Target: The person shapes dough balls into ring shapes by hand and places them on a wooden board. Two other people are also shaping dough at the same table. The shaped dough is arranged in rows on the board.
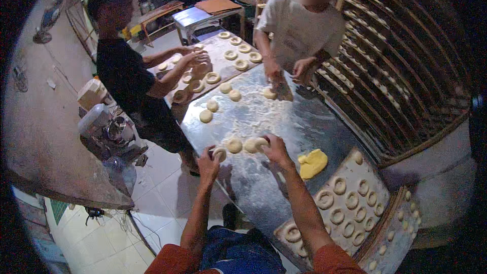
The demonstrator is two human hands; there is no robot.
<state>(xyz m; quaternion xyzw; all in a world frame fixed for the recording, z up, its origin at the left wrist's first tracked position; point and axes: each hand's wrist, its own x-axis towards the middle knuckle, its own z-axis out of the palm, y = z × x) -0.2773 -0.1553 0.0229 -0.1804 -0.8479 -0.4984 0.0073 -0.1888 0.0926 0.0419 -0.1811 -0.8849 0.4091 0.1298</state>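
My left hand [206,161] grips a pale dough ring [219,153] at the near left edge of the floured metal table [258,182]. My right hand [276,150] is closed on a dough piece [261,145], whose far side the fingers hide. Between the hands lies a round dough piece [234,145], and another [250,145] touches or nearly touches the one in my right hand. Farther off, several dough rounds [206,116] rest on the table. A lump of yellow dough [313,163] sits to the right of my right forearm.
A board with dough rings [351,201] lies at the near right, beside a board of small dough pieces [390,236]. Left, a person in black [122,66] handles rings on a board [223,74]. Opposite, another person [299,30] presses dough. A tall rack [401,45] stands right.
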